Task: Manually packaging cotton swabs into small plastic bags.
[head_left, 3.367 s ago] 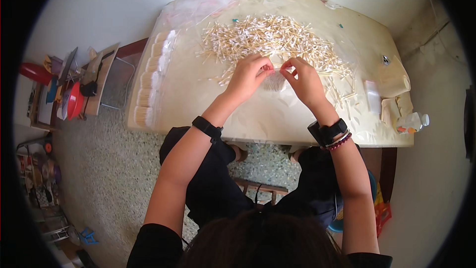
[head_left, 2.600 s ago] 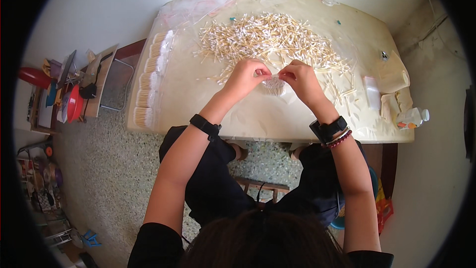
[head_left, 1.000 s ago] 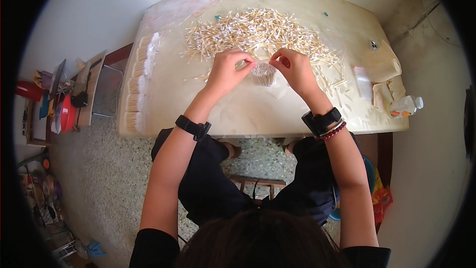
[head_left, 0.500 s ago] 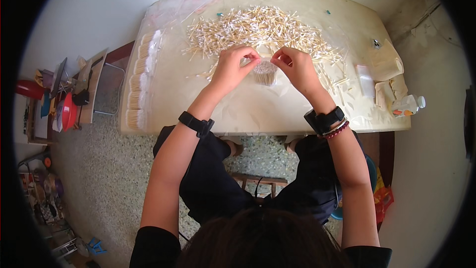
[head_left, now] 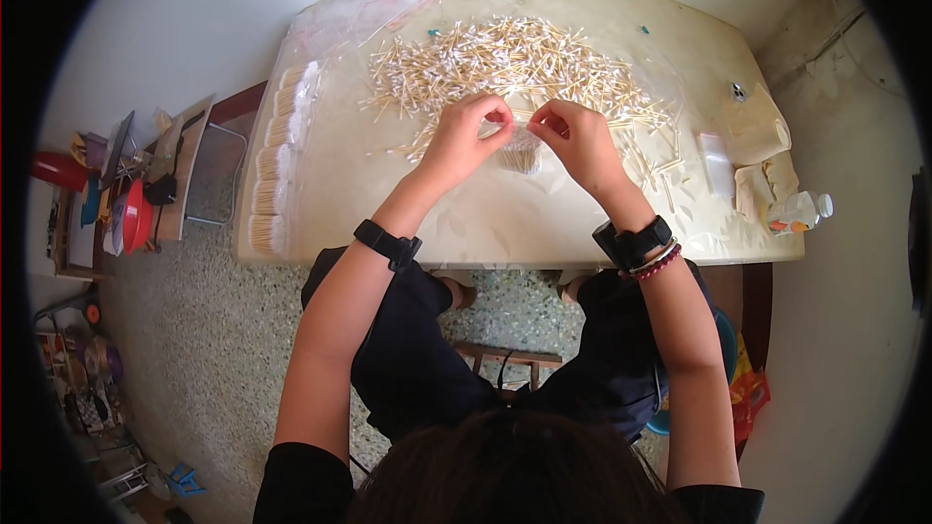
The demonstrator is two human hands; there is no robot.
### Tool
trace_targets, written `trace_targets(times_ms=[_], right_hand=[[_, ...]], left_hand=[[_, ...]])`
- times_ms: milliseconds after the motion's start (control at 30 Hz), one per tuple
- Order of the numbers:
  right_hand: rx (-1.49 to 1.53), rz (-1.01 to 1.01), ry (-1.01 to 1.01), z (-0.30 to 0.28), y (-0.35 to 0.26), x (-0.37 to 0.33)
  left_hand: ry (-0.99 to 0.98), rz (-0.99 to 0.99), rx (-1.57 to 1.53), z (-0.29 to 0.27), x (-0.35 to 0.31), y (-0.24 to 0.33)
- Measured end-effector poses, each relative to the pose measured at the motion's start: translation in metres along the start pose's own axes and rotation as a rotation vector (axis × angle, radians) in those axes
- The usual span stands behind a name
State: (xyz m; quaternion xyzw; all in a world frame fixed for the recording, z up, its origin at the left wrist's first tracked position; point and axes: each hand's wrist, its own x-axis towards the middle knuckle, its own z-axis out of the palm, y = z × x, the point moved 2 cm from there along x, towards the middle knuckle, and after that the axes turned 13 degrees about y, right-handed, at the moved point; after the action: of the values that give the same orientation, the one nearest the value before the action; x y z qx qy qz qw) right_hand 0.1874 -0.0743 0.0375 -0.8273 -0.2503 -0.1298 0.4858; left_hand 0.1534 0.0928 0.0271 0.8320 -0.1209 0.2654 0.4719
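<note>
Between my hands on the table lies a small clear bag packed with cotton swabs, their white tips toward the far side. My left hand is closed in a pinch at the bag's far left corner. At the far right corner, the thumb and fingers of my right hand pinch in the same way. The thin plastic between the fingertips is hard to make out. Just beyond my hands spreads a big loose heap of cotton swabs, with stray ones scattered at its right side.
Several filled swab bags stand in a row along the table's left side. Clear plastic sheeting covers the far left corner. To the right are flat empty bags, a beige paper-like bag and a plastic bottle.
My hands have barely shifted, still pinched at the bag's far corners. The fingertips have moved slightly; the whole view has tilted a little.
</note>
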Motion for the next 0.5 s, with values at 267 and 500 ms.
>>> trace_targets(times_ms=[267,500], right_hand=[[-0.003,0.033,-0.030,-0.0004,-0.0034,0.0006],[0.107,0.113,-0.007,-0.0032,0.0052,0.0021]], left_hand=[[-0.006,0.090,0.082,-0.0001,-0.0004,-0.0003],[0.013,0.005,-0.044,-0.0034,0.0025,0.0028]])
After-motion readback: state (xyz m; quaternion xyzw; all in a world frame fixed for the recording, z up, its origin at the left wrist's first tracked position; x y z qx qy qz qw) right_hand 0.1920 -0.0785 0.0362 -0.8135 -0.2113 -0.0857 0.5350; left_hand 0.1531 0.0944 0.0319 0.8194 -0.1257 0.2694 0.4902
